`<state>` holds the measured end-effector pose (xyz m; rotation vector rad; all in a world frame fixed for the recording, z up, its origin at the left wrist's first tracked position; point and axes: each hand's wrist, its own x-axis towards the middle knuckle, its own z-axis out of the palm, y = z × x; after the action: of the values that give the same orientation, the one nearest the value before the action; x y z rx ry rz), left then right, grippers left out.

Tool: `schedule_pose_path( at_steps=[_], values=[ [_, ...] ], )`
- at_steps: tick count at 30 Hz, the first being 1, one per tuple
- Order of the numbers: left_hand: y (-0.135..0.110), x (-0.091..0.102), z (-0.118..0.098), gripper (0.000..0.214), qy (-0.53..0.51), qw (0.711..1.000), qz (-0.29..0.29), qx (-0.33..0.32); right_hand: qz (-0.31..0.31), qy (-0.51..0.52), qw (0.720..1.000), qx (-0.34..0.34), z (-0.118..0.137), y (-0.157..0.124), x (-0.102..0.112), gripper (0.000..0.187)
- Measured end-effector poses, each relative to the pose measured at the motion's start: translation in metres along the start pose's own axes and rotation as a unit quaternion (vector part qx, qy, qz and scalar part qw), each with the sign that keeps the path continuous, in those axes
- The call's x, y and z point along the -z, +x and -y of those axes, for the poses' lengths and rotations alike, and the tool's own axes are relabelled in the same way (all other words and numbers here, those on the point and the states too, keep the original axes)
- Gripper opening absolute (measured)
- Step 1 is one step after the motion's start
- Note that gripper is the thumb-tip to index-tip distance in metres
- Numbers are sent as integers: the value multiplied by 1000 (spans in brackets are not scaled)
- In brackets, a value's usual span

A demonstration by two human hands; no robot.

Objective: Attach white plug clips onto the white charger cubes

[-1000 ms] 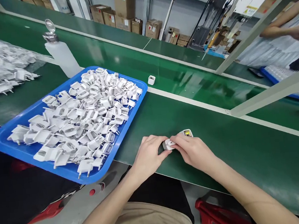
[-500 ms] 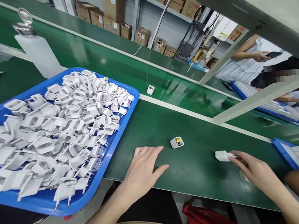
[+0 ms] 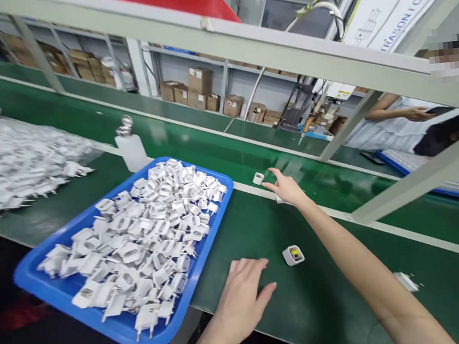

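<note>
My left hand [image 3: 244, 297] rests on the green table with fingers apart and nothing in it, beside the tray's right edge. To its right stands a white charger housing [image 3: 293, 255] with yellow and dark parts inside. My right hand [image 3: 285, 186] reaches over the far pale rail, thumb and forefinger apart. Just left of those fingertips, a small white hollow charger piece [image 3: 258, 178] sits on the green belt; no contact shows. Another white piece [image 3: 281, 199] lies partly hidden under my right hand. A white plug charger [image 3: 406, 282] lies at the right, by my right forearm.
A blue tray [image 3: 227, 185] heaped with white plug housings stands at left. Behind it are a white pump bottle [image 3: 132, 151] and a bag of more plug housings [image 3: 21, 159]. A slanting metal post [image 3: 416, 175] rises at right, and people sit or stand beyond the belt.
My right hand has let go of the plug charger, now on the table at right, and moved far left to the belt. My left hand stays by the tray. The view has shifted.
</note>
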<state>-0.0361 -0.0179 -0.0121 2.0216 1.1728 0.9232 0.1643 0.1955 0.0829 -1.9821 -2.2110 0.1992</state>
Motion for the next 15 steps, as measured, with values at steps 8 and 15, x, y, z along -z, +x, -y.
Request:
schedule_pose_path(
  at_steps=[8, 15],
  values=[
    [0, 4, 3, 31, -120, 987, -73, 74, 83, 20, 991, 108, 39, 20, -17, 22],
    [1, -17, 8, 73, -68, 971, -189, 133, 264, 135, 913, 279, 66, -105, -31, 40]
  ],
)
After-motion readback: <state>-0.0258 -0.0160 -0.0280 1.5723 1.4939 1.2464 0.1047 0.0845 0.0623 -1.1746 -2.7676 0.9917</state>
